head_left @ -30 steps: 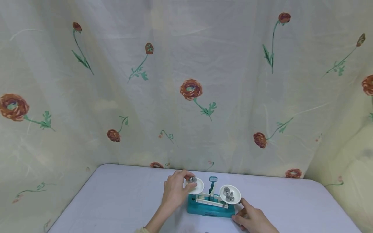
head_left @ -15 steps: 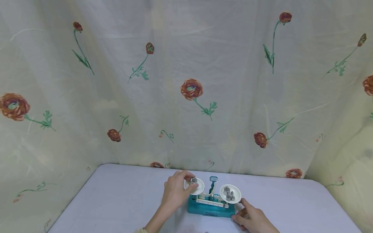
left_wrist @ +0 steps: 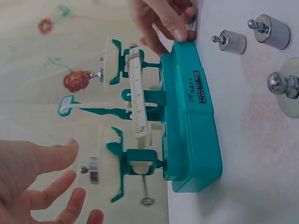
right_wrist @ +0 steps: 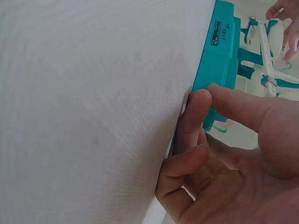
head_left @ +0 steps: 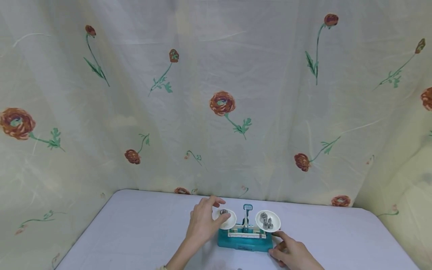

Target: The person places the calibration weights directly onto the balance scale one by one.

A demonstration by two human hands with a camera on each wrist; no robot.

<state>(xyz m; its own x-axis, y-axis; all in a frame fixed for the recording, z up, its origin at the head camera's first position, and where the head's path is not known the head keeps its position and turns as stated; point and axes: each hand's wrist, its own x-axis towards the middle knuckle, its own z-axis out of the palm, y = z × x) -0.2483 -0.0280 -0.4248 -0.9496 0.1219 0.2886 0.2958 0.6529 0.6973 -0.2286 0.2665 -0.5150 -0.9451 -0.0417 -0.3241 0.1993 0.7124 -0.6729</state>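
A teal balance scale point(head_left: 244, 244) with two white pans stands on the table. My left hand point(head_left: 202, 217) is beside the left pan point(head_left: 231, 224), thumb and fingers spread apart. A single metal weight point(left_wrist: 94, 170) sits on that pan, clear of my fingertips in the left wrist view. On the right pan point(head_left: 275, 220) stand several small metal weights point(head_left: 266, 224). My right hand point(head_left: 293, 253) grips the right end of the scale's base, thumb at the front corner and index finger farther back. The beam point(head_left: 247, 235) looks nearly level.
In the left wrist view, a small weight point(left_wrist: 232, 42), a larger weight point(left_wrist: 273, 33) and a big knobbed weight point(left_wrist: 288, 97) stand on the table in front of the scale. A floral curtain point(head_left: 221, 150) hangs behind the white table point(head_left: 152, 225).
My left thumb and fingers have parted from the weight, leaving it on the left pan. The left pan has sunk and the right pan has risen. My right hand stays in place.
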